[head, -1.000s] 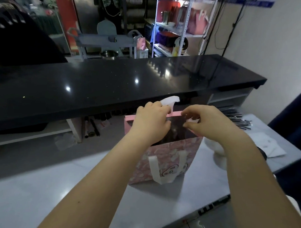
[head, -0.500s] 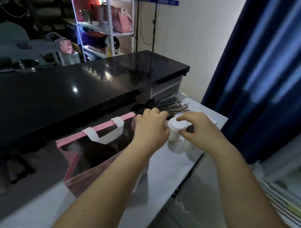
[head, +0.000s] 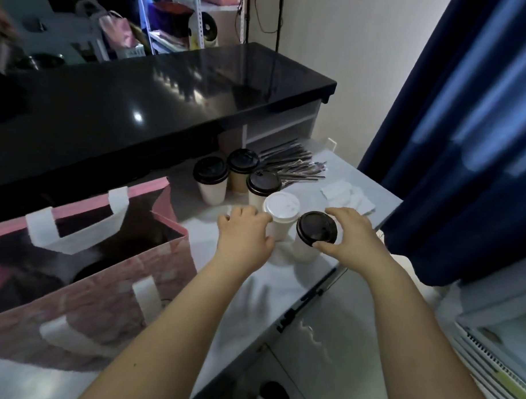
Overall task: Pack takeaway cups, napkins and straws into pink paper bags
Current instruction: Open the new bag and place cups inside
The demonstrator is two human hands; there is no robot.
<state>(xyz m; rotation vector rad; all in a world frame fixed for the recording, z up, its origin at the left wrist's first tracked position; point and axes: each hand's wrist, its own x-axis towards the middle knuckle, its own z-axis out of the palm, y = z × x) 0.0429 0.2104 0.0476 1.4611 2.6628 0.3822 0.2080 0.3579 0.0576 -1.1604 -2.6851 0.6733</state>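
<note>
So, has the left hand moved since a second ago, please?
Yes: the left hand went right, off the pink bag to the white-lidded cup.

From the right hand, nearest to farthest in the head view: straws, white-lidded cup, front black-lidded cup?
1. Front black-lidded cup: held by the right hand.
2. White-lidded cup: just left, in the left hand.
3. Straws: well behind both.

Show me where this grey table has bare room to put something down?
Bare table lies between the pink bag and the near edge, and in a strip between bag and cups. The far right corner is crowded with cups, straws and napkins.
</note>
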